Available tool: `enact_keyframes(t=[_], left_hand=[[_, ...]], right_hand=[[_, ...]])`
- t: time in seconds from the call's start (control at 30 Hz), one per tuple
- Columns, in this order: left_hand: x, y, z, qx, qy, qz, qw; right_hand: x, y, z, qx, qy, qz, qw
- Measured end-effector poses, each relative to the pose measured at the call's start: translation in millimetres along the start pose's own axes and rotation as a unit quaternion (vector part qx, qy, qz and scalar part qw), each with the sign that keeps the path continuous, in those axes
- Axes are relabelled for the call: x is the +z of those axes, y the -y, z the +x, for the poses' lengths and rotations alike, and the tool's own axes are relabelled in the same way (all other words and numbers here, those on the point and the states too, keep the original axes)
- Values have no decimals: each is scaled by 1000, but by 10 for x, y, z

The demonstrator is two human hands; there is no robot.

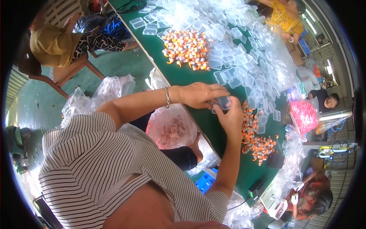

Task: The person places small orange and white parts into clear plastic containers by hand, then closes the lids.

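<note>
Over the green tabletop, my two hands meet at a small clear plastic box (224, 102). My right hand (231, 116) grips it from the near right side, thumb and fingers around its edges. From the left, my left hand (200, 94) reaches across with its fingers closed on the box's far side and end. Something small and orange shows by the left fingertips, mostly hidden. Just right of my right hand lies a spread of small curved orange-and-grey pieces (261, 147). A bigger heap of such pieces (187, 49) sits farther up the table.
A large pile of clear plastic boxes (236, 57) covers the table's far side. A pink-filled plastic bag (173, 128) stands below the near edge. A black device (256, 189) with a cable lies at the table's right end. Several people sit around, one on a wooden chair (63, 76).
</note>
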State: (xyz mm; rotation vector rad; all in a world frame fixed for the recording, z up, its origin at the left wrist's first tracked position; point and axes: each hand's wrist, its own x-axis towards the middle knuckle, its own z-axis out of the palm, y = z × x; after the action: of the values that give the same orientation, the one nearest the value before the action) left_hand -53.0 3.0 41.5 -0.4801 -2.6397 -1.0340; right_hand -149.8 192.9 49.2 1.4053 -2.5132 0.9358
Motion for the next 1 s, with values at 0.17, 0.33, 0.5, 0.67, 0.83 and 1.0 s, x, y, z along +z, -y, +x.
enact_keyframes(t=[0.17,0.33,0.5,0.67,0.83,1.0], left_hand=[[-24,22,34,-8,36,-30,999],[39,96,38,41,-2,5,999],[25,49,31,39,7,16,999],[70,86,8,58,-17,-1,998],[40,114,-30,22,-68,3,997],[142,136,-53,40,-116,16,992]], right_hand=[[-40,23,5,-20,18,-16,1000],[-53,32,-1,-13,35,4,999],[-84,57,-13,14,74,29,997],[-78,29,-17,-67,52,7,996],[-128,106,48,-109,72,52,990],[-35,73,30,-95,46,123,987]])
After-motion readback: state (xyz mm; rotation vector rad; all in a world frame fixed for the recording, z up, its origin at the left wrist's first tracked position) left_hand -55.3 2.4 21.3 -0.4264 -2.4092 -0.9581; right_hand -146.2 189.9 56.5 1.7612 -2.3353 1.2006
